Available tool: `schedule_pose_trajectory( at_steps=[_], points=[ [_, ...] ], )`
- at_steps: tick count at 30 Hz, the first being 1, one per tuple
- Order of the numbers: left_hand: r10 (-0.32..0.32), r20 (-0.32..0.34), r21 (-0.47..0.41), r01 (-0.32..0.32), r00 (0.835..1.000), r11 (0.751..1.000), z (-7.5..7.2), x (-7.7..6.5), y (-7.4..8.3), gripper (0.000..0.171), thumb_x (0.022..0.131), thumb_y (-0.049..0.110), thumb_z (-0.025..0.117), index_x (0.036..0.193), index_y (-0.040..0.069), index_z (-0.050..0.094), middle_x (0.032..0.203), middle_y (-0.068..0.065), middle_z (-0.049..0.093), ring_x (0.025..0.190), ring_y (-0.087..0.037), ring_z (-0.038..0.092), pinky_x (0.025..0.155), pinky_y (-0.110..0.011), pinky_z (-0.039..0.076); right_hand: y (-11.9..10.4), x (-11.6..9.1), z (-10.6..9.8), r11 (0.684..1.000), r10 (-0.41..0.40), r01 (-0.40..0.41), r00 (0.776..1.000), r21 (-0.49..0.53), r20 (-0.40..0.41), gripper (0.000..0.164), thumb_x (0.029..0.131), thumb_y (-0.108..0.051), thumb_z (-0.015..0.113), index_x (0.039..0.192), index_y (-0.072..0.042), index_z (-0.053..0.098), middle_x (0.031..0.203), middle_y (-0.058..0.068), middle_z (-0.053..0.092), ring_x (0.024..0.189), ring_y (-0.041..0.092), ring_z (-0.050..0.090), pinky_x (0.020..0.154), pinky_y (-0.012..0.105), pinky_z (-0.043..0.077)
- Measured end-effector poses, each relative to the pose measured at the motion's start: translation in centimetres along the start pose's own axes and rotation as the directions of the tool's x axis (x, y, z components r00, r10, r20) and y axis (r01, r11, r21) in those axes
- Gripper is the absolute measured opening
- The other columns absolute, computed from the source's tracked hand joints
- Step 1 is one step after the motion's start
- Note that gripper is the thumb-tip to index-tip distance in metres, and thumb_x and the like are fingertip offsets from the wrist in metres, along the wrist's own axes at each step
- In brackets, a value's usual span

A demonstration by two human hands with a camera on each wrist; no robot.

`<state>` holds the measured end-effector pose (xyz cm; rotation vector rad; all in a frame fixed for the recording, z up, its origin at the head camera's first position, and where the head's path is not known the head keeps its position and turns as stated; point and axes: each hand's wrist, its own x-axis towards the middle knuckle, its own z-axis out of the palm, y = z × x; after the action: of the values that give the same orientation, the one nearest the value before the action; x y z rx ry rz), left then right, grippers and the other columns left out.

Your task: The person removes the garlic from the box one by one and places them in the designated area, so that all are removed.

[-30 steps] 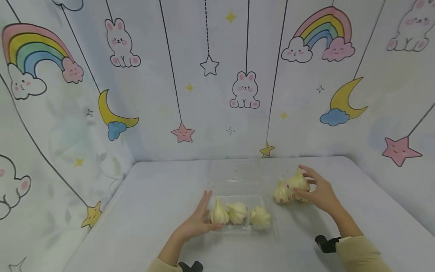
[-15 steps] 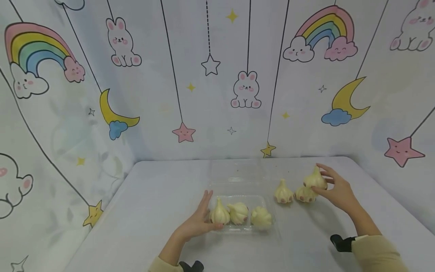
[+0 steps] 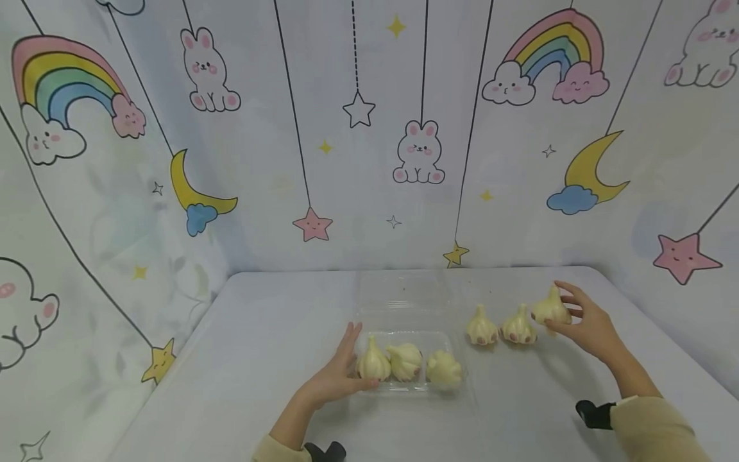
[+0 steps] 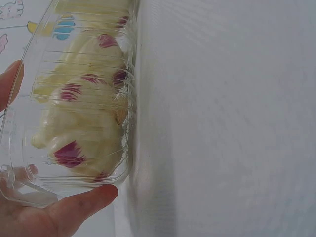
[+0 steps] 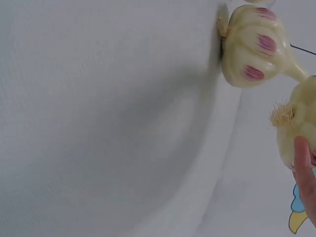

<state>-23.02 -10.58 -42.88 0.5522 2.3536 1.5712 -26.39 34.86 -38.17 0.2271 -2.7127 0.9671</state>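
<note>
In the head view my right hand (image 3: 587, 326) pinches a garlic bulb (image 3: 551, 308) at the right, its stem up. The right wrist view shows that bulb's root tuft (image 5: 282, 114) hanging above the white surface, with a finger against its side. Next to it on the table stand a middle garlic bulb (image 3: 519, 328) and a left garlic bulb (image 3: 482, 328). My left hand (image 3: 335, 377) holds the left end of a clear plastic container (image 3: 404, 387), thumb along the front, fingers behind. Three garlic bulbs (image 3: 405, 362) sit inside the container in a row.
The container's clear lid (image 3: 402, 292) lies flipped back behind it. A white-covered table (image 3: 277, 321) spreads around everything. Behind the table's far edge stands a printed backdrop (image 3: 260, 160) with rabbits, stars and rainbows.
My right hand has carried its garlic bulb rightward, away from the two standing bulbs, and lowered it slightly most recently. The left hand and container have stayed put.
</note>
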Motion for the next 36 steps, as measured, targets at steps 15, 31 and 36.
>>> schedule_pose_trajectory(
  at_steps=[15,31,36],
  points=[
    [0.011,0.008,-0.007,-0.011,1.000,1.000,-0.1,-0.1,0.0,0.104,0.078,0.022,0.072,0.147,0.014,-0.005,0.148,-0.021,-0.020,0.127,-0.056,0.015,0.097,-0.064,0.024,2.6,0.4,0.0,0.997,0.074,-0.077,0.991,0.018,0.115,0.081,0.077,-0.013,0.072,0.138,0.005,0.023,0.122,0.043,0.033,0.106,0.063,0.037,0.065,0.046,0.054],
    [0.015,0.003,0.007,-0.015,1.000,1.000,-0.1,-0.2,0.2,0.104,0.078,0.021,0.072,0.147,0.014,-0.005,0.148,-0.021,-0.019,0.126,-0.055,0.017,0.097,-0.063,0.025,4.0,1.3,0.7,0.989,0.145,-0.147,0.968,-0.006,0.205,0.081,0.076,-0.013,0.074,0.136,0.006,0.023,0.123,0.045,0.032,0.105,0.059,0.042,0.061,0.038,0.054],
    [0.012,0.004,0.005,-0.012,1.000,1.000,-0.1,-0.1,0.1,0.104,0.078,0.021,0.072,0.147,0.015,-0.005,0.148,-0.020,-0.019,0.127,-0.055,0.016,0.098,-0.063,0.025,3.9,1.5,0.8,0.991,0.129,-0.119,0.968,-0.059,0.215,0.081,0.076,-0.016,0.073,0.136,0.007,0.023,0.123,0.045,0.034,0.105,0.059,0.042,0.060,0.038,0.053]
  ],
)
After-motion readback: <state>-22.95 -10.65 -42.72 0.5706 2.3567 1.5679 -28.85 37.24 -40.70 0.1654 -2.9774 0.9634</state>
